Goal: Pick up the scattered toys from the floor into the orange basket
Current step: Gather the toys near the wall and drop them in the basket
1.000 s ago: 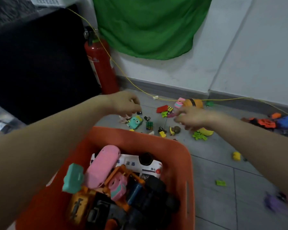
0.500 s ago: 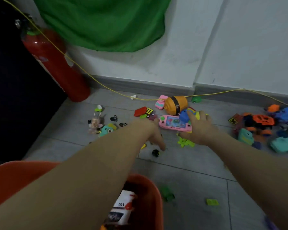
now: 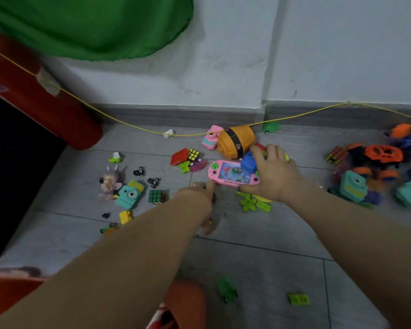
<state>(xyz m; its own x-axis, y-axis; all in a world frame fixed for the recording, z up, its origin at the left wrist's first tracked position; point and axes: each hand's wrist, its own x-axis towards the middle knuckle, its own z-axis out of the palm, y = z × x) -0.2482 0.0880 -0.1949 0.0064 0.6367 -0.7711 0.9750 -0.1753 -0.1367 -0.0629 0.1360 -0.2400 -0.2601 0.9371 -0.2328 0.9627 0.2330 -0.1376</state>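
The orange basket shows only as a rim at the bottom edge, below my left forearm. Toys lie scattered on the grey floor by the wall. A pink handheld water game lies in the middle. My right hand lies over its right end, fingers spread across a blue toy, thumb along the game's near edge. My left hand hovers just left of it, index finger touching the game's near-left corner. An orange barrel-shaped toy sits behind the game.
A teal toy camera, two small puzzle cubes and a doll lie to the left. A heap of orange, blue and teal toys fills the right. A red fire extinguisher leans at left, with a yellow cord running along the wall.
The view has tipped forward and closer to the floor, so the basket has dropped almost out of sight. Both hands have reached from above the basket down to the pink water game.
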